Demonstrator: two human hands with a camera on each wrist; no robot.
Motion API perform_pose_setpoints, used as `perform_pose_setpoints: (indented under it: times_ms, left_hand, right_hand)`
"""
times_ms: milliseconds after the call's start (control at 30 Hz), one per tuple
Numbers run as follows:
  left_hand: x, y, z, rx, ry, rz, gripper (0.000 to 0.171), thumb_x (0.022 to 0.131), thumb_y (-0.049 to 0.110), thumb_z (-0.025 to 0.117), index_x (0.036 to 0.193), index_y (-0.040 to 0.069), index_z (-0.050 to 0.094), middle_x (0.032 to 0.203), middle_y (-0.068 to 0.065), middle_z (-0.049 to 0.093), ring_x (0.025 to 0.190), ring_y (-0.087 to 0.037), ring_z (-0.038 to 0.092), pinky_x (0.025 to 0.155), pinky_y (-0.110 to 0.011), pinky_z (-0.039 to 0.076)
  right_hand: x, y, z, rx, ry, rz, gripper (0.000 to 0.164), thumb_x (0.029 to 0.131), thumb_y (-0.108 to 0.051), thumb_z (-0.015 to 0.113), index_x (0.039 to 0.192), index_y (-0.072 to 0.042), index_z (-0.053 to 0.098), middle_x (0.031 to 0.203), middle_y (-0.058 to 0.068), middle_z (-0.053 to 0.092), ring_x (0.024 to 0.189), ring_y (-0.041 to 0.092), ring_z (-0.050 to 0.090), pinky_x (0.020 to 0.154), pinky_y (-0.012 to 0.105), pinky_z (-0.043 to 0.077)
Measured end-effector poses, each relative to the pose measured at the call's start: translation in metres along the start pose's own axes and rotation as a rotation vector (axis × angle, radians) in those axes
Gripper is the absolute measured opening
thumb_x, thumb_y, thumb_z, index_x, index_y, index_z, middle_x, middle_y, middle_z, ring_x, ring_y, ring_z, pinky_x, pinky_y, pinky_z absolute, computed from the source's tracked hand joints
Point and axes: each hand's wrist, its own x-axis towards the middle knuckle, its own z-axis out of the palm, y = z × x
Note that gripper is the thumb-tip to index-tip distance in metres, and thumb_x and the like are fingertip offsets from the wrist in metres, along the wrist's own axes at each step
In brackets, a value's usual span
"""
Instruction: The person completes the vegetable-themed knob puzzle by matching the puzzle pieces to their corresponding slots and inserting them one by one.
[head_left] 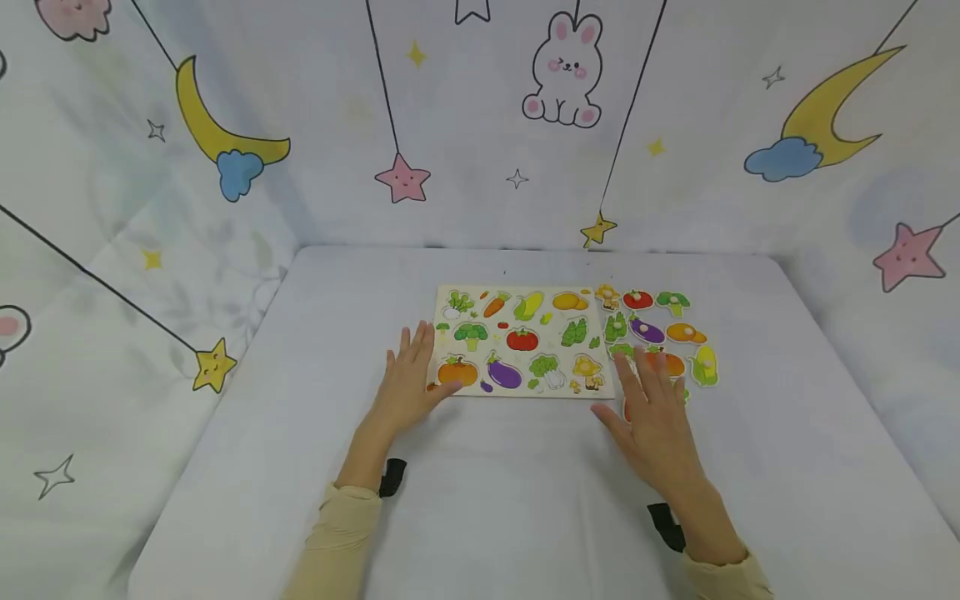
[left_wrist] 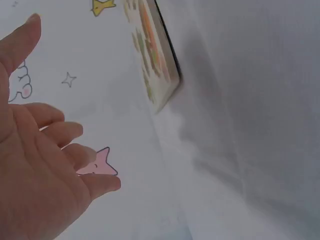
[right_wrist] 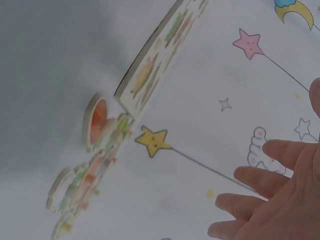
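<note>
A flat puzzle board (head_left: pixel 551 342) with vegetable pictures lies on the table. My left hand (head_left: pixel 405 375) is at its left edge, fingers spread and holding nothing; in the left wrist view the palm and the board's corner (left_wrist: pixel 167 90) appear apart. To the board's right lie loose vegetable pieces, among them a tomato (head_left: pixel 637 299), an eggplant (head_left: pixel 648 331), a broccoli (head_left: pixel 673 302) and a corn (head_left: pixel 705 367). Over the nearer pieces is my right hand (head_left: pixel 656 425), fingers extended and gripping nothing. It partly hides a pumpkin piece (head_left: pixel 672 364) and a red piece (head_left: pixel 627 409).
A white cloth covers the table (head_left: pixel 510 500). Behind it hangs a pale backdrop (head_left: pixel 480 108) printed with moons, stars and a rabbit. More loose pieces, a mushroom (head_left: pixel 607 297) and a potato (head_left: pixel 682 332), sit close to the board's right edge.
</note>
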Motion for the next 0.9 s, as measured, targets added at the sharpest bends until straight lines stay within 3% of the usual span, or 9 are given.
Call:
perform_pose_setpoints:
  times_ms: [100, 267, 600, 900]
  left_hand:
    - [0.005, -0.010, 0.002, -0.006, -0.090, -0.017, 0.097, 0.087, 0.043, 0.071, 0.155, 0.001, 0.016, 0.164, -0.015, 0.011, 0.151, -0.041, 0.003, 0.116, -0.066, 0.007]
    - [0.010, -0.020, 0.006, -0.010, -0.207, -0.054, 0.094, 0.086, 0.041, 0.073, 0.155, 0.003, 0.022, 0.164, -0.013, 0.012, 0.151, -0.040, 0.002, 0.116, -0.067, 0.005]
    - [0.023, -0.032, 0.012, 0.090, -0.276, -0.075, 0.091, 0.088, 0.041, 0.070, 0.153, -0.002, 0.023, 0.163, -0.019, 0.011, 0.149, -0.046, 0.005, 0.114, -0.071, 0.011]
    - [0.026, -0.035, 0.010, 0.044, -0.332, -0.123, 0.085, 0.089, 0.042, 0.069, 0.154, 0.006, 0.027, 0.163, -0.019, 0.013, 0.149, -0.046, 0.005, 0.114, -0.071, 0.007]
  right_hand:
    - [-0.005, 0.008, -0.001, 0.014, 0.023, 0.009, 0.075, 0.090, -0.039, 0.067, 0.151, -0.008, 0.035, 0.155, 0.027, 0.031, 0.147, 0.047, 0.017, 0.110, 0.075, 0.013]
    - [-0.013, 0.014, 0.000, 0.017, -0.001, 0.035, 0.076, 0.090, -0.037, 0.068, 0.151, -0.008, 0.035, 0.156, 0.024, 0.029, 0.149, 0.044, 0.014, 0.110, 0.075, 0.013]
    - [-0.014, 0.027, 0.000, -0.012, -0.007, 0.060, 0.078, 0.088, -0.033, 0.071, 0.152, -0.007, 0.033, 0.157, 0.026, 0.027, 0.148, 0.048, 0.014, 0.109, 0.076, 0.012]
    - [-0.011, 0.042, -0.005, 0.001, -0.046, 0.116, 0.077, 0.088, -0.031, 0.071, 0.150, -0.005, 0.034, 0.156, 0.029, 0.027, 0.144, 0.052, 0.018, 0.110, 0.075, 0.013]
